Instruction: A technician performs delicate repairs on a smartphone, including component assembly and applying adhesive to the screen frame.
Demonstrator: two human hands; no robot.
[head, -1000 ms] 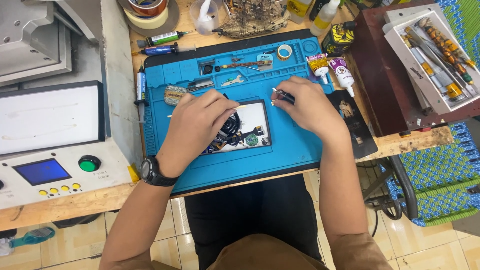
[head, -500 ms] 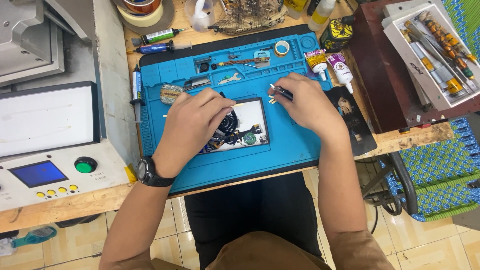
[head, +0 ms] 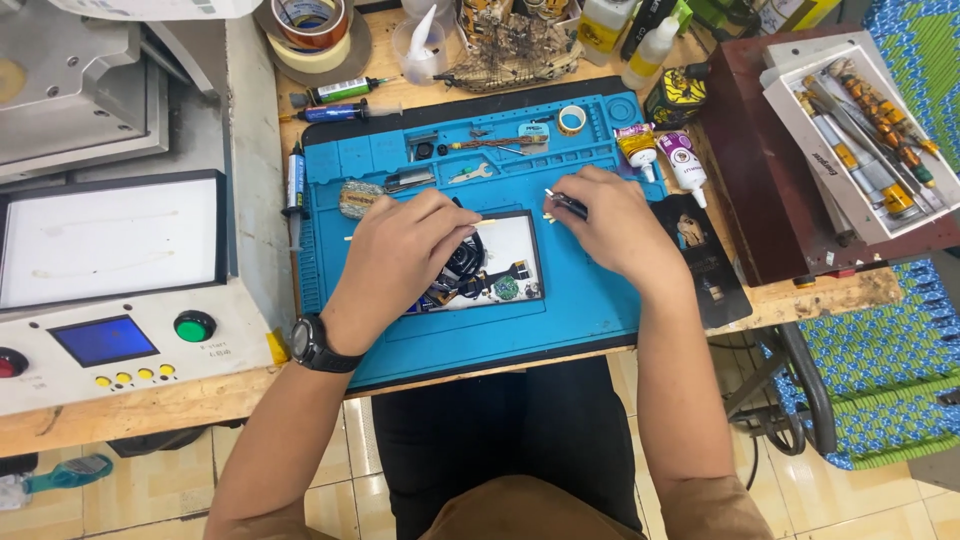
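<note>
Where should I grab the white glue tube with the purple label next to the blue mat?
Probably by its wide body, coming from above with fingers on its two long sides. The glue tube lies flat on the table, beside the blue mat, nozzle pointing toward the person. A yellow-labelled tube lies close on one side, so pinch narrowly. The right hand is nearest.
</note>
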